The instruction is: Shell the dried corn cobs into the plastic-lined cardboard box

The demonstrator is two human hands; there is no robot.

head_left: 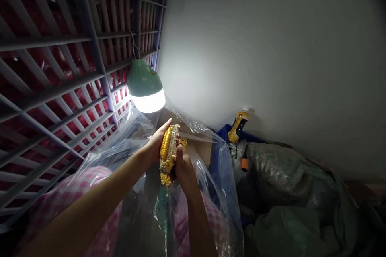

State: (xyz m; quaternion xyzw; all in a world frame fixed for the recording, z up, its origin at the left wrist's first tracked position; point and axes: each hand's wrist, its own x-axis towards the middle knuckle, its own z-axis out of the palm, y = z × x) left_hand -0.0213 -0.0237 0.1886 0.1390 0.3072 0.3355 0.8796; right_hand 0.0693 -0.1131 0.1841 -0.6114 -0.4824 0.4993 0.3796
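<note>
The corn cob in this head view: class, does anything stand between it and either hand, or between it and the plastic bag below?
Nothing visible does. The left hand and right hand already touch the corn cob, and the clear plastic bag lies open beneath it.

Ear of corn (168,148), partly stripped of kernels, gripped near its top by the left hand (157,142), while the right hand (183,168) presses a thumb against its side. Loose kernels (165,179) cling at its lower end, above a clear plastic bag (221,192) that surrounds the hands. Above the ear, a lit green lamp (145,86) hangs against a grey slatted crate (60,68). Right of the ear: a yellow bottle (238,126) and bulging grey-green sacks (280,176). Below it: pink gingham cloth (63,196).
</note>
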